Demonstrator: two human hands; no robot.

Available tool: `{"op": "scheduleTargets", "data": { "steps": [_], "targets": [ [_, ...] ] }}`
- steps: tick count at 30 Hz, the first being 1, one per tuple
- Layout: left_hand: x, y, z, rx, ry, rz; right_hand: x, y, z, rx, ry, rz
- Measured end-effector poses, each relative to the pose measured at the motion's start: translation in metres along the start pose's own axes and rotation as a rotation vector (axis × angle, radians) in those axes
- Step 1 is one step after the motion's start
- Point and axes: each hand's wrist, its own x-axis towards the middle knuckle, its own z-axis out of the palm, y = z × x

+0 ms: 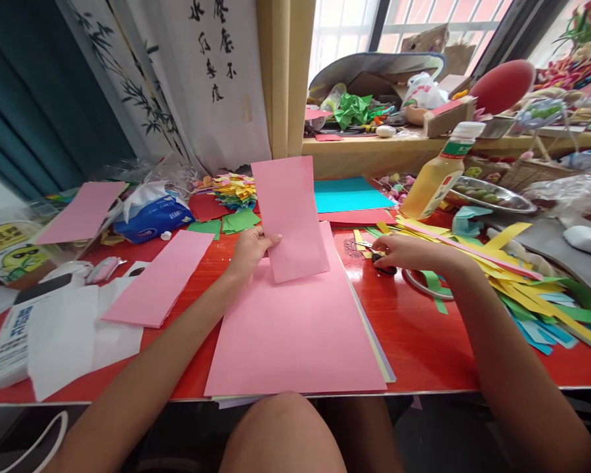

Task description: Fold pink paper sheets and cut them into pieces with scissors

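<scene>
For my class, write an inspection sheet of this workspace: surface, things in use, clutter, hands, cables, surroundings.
Surface: glossy red table, largely covered.
Things in use: small pink piece, raised over a stack of large sheets with pink on top; black-handled scissors.
Clutter: bottle, blue tissue pack, loose paper strips.
Hands: left hand holds the small pink piece; right hand is at the scissors, grip unclear.
Cables: white cord-like loop, lower left; identity uncertain.
Surroundings: dark curtain, calligraphy hanging, barred window.
</scene>
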Motion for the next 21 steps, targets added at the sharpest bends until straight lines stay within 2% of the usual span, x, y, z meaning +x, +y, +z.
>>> {"op": "scheduleTargets", "data": {
  "steps": [5,10,13,16,19,21],
  "targets": [
    [0.003,0.002,-0.006,-0.018,-0.013,0.043,0.000,0.004,-0.003,-0.046,0.016,0.125],
    [0.003,0.004,-0.009,-0.013,-0.030,0.075,0.004,0.005,-0.003,-0.028,0.032,0.123],
    [0.004,0.006,-0.010,-0.023,-0.029,0.085,0.000,0.007,-0.010,0.204,0.034,0.090],
    [0.005,0.007,-0.013,-0.049,-0.025,0.101,-0.007,0.007,-0.018,0.585,0.069,-0.007],
    [0.006,0.010,-0.015,-0.073,0.008,0.120,-0.012,-0.007,-0.019,0.946,0.107,-0.156],
    [0.007,0.011,-0.017,-0.085,0.034,0.139,-0.012,-0.022,-0.015,1.079,0.168,-0.213]
  ]
}}
